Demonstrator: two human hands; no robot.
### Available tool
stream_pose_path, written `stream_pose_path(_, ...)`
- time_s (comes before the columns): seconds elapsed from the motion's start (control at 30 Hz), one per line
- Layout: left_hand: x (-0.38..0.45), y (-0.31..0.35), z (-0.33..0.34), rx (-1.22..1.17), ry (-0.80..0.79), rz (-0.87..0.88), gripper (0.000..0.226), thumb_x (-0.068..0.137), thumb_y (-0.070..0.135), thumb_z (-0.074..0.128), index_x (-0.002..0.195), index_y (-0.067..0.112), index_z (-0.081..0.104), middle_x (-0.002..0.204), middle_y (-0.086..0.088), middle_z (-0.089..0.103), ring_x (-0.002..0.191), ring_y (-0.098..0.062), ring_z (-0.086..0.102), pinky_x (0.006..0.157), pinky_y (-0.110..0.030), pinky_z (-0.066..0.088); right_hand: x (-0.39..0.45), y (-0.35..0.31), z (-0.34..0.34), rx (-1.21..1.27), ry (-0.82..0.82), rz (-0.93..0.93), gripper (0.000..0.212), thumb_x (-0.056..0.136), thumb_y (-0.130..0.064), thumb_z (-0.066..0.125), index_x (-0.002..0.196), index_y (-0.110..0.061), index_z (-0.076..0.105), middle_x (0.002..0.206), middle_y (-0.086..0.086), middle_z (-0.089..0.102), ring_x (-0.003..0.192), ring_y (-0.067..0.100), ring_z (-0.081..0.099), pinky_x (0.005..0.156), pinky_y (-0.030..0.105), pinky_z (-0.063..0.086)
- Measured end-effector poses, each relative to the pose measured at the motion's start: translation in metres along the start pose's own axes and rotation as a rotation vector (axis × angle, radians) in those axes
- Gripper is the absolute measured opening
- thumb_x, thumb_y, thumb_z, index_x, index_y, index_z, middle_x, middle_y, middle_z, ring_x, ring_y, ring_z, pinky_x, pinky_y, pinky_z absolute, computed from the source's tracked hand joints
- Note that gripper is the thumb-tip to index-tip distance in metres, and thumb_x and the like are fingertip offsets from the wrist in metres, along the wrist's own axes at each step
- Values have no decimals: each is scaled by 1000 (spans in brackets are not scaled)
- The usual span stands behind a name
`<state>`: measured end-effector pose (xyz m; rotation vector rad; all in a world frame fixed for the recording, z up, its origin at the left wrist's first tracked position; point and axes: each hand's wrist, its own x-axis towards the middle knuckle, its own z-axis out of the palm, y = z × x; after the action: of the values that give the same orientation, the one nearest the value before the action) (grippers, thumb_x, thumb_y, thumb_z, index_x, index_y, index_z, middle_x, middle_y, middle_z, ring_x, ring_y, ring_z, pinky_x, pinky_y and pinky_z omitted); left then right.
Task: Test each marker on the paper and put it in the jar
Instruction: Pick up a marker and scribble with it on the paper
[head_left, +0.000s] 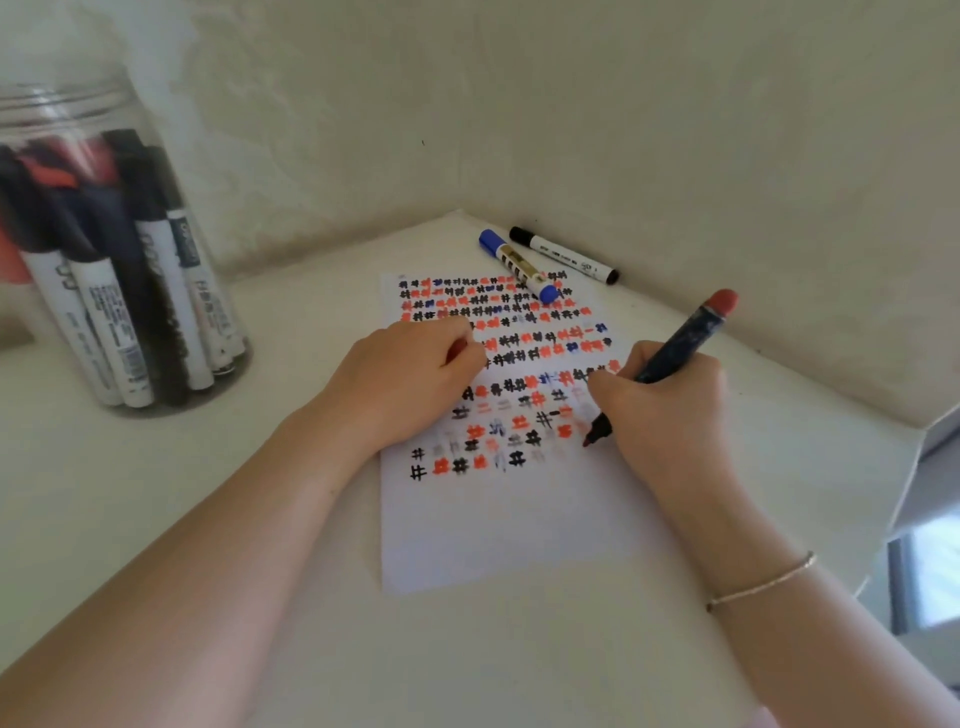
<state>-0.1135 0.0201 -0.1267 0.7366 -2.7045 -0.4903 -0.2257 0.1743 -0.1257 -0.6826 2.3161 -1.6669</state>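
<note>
Desk (519, 654), pale and tucked into a corner of rough whitish wall, carries everything here. On its far left stands a clear plastic jar (119, 260), lid off, crowded with upright markers, mostly white-barrelled with black caps, a little red among them. A white sheet of paper (498, 535) lies in the middle of the desk, its upper two thirds covered in rows of small hash marks in black, red and blue, the lower part still bare. The person's left hand (410, 384) rests on the paper's left side, fingers curled, with something red, likely a cap, pinched between the fingertips; I can't make out more of it. The right hand (670, 410), a thin bracelet (763, 584) on its wrist, grips a dark-barrelled red marker (675, 353) in a writing hold, its red end pointing up and away and its red tip touching the paper just right of the lowest rows of marks. At the paper's top edge a blue-capped marker (517, 265) lies slantwise, its lower end over the marks, and just beyond it, close to the wall, a black-capped white marker (563, 254) lies on the desk.
</note>
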Motion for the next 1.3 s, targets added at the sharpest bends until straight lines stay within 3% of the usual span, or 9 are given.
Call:
stream_pose_path(0.23,0,0,1,-9,2,0,31,98,37,35,87,19,57,75,3,62,66,-15,57,57,-27,41,-1,-1,1,-2,-53,34,19,73,-4,64,66,-8,47,42,0,39,29,7,33,32,16,28)
stream_pose_path(0.43,0,1,0,-22,-4,-11,31,98,38,36,87,19,57,76,3,64,71,-18,60,62,-31,44,1,1,3,-37,-3,-2,19,70,-3,61,63,-9,45,48,1,38,43,16,34,39,22,29)
stream_pose_path(0.57,0,0,0,-17,-12,-5,30,98,38,35,85,20,56,74,4,62,66,-15,57,57,-27,40,-2,0,1,-32,-68,14,18,71,-3,64,64,-7,47,43,0,37,35,11,31,34,18,28)
stream_pose_path(0.77,-1,0,1,-17,0,-4,30,98,38,36,82,20,54,71,4,60,61,-11,51,54,-25,37,0,4,5,-92,16,-61,14,72,-1,58,65,2,46,53,6,40,46,15,34,41,23,30)
stream_pose_path(0.83,-2,0,1,-13,2,-2,29,98,38,36,81,22,53,70,5,59,60,-11,51,54,-25,36,0,5,4,-60,22,-64,18,73,0,59,65,5,44,50,5,42,43,14,36,41,22,31)
stream_pose_path(0.93,-2,-1,1,5,0,-2,28,98,40,37,82,23,53,70,7,59,60,-9,52,54,-24,35,-3,0,-1,129,32,-34,32,79,-11,72,59,-5,47,37,-3,47,31,7,39,36,15,34)
stream_pose_path(1.07,0,0,1,53,-7,-6,31,92,54,46,81,25,51,68,8,56,58,-8,50,53,-23,36,-6,-6,-1,236,-46,-70,23,76,-29,78,71,-11,65,60,4,66,52,13,62,54,26,51)
stream_pose_path(1.17,1,0,0,82,-13,-41,33,88,59,49,80,27,50,70,9,57,61,-8,51,53,-23,36,-5,-5,0,254,-110,-32,35,78,-37,72,62,-8,63,61,5,61,55,14,54,56,26,46)
stream_pose_path(1.3,2,-2,-1,73,-18,-64,34,87,59,51,82,26,52,72,8,59,65,-9,54,54,-23,37,-4,-8,-2,277,-216,-13,26,87,-17,65,67,-6,54,57,6,59,49,19,57,50,31,49)
